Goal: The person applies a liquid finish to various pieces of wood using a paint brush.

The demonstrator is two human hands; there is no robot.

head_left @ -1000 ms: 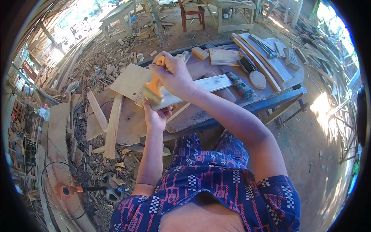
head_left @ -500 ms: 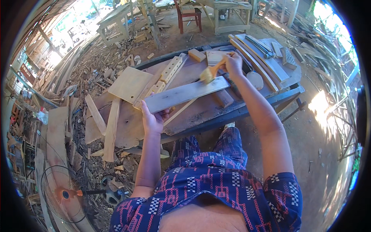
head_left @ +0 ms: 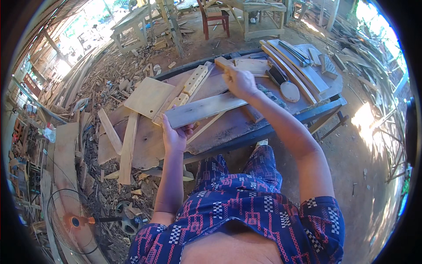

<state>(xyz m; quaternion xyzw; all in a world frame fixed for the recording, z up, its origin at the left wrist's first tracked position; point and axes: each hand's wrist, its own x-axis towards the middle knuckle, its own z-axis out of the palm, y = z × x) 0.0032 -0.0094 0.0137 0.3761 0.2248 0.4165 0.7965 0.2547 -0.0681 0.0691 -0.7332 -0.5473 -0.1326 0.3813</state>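
A flat wooden plank (head_left: 204,110) is held up at a slant over the worktable. My left hand (head_left: 176,135) grips its left end, thumb along the near edge and fingers underneath. My right hand (head_left: 241,82) is closed above the plank's right part. The paintbrush it held in the earlier frame is now hidden behind the fist. Behind the plank, a pale strip with a row of holes (head_left: 195,80) lies next to a square board (head_left: 149,97). A small wood block (head_left: 223,62) lies just beyond my right hand.
On the table (head_left: 215,143), long boards (head_left: 292,72) are stacked at the right, by an oval pale piece (head_left: 290,91). Two narrow slats (head_left: 127,152) overhang the left end. A fan (head_left: 74,221) stands at lower left. Wood scraps litter the ground; a red chair (head_left: 214,20) stands beyond.
My right hand has moved left and nearer along the plank, turning so the brush drops out of sight. My left hand and the plank have hardly moved.
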